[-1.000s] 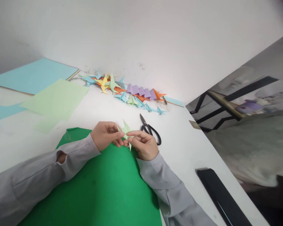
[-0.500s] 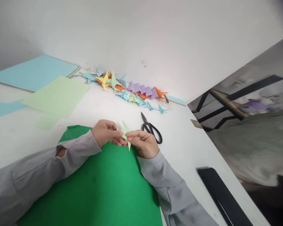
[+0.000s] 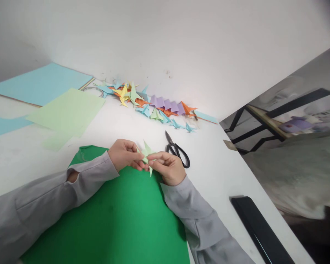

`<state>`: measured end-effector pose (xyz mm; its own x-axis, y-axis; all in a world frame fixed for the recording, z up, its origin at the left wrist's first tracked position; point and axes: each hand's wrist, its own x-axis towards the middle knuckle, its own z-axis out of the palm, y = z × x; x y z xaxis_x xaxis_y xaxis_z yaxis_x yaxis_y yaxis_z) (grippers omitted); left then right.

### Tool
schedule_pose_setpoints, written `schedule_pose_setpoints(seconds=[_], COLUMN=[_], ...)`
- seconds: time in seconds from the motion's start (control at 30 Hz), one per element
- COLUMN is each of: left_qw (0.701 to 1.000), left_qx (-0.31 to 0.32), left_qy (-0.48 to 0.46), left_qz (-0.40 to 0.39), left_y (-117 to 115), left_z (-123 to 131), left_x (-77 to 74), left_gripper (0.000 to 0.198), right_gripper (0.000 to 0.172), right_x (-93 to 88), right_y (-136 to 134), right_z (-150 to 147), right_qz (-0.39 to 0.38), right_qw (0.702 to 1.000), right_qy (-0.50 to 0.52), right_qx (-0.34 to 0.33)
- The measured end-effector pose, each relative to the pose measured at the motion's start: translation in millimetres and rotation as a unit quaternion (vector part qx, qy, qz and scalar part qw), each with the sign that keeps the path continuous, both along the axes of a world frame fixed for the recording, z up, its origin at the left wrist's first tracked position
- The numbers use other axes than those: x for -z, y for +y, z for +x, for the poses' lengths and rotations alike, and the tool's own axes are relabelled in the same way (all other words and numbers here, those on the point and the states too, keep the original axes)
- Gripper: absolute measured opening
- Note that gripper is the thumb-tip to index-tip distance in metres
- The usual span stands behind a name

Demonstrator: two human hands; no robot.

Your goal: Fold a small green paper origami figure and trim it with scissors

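Between my two hands is a small pale green origami crane [image 3: 147,149] with pointed tips, one up and one down. My left hand [image 3: 127,155] pinches its left side between thumb and fingers. On the other side, my right hand [image 3: 169,167] grips it with thumb and forefinger. Fingers cover the crane's middle, so the folds there are hidden. Both hands are just above the far edge of a green sheet [image 3: 121,216]. Black-handled scissors [image 3: 177,149] lie just beyond my right hand, blades pointing away.
Folded paper cranes in several colours [image 3: 132,96] and a pleated purple paper [image 3: 166,104] line the wall. Light green paper [image 3: 68,113] and a blue sheet stack [image 3: 44,84] lie at left. A long black object [image 3: 260,227] sits near the table's right edge.
Almost nothing differs. The whole view has shifted very slightly, and both hands keep their hold on the green crane in the same place.
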<state>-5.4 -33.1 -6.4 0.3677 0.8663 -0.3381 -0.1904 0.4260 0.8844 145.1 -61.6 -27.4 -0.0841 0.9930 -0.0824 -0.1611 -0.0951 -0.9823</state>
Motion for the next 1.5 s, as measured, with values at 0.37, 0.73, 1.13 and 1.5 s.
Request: schedule_pose_setpoints(seconds=[0.37, 0.73, 1.13, 1.5], left_qw=[1.0, 1.0, 1.0, 1.0], left_qx=[0.01, 0.017, 0.009, 0.0], left_qy=[0.0, -0.006, 0.008, 0.016], left_qz=[-0.005, -0.025, -0.007, -0.011], left_y=[1.1, 1.8, 0.5, 0.1], left_z=[-1.8, -0.9, 0.5, 1.1], left_x=[-0.1, -2.4, -0.4, -2.0], left_gripper=[0.021, 0.024, 0.026, 0.028], right_gripper=[0.017, 0.012, 0.009, 0.007], right_x=[-3.5, -4.5, -4.7, -7.7], right_y=[-1.1, -1.4, -1.9, -2.6], right_z=[-2.9, -2.5, -3.5, -6.7], right_qz=[-0.001, -0.012, -0.005, 0.002], right_qw=[1.0, 1.0, 1.0, 0.999], right_qy=[0.009, 0.023, 0.015, 0.008], right_qx=[0.007, 0.009, 0.022, 0.034])
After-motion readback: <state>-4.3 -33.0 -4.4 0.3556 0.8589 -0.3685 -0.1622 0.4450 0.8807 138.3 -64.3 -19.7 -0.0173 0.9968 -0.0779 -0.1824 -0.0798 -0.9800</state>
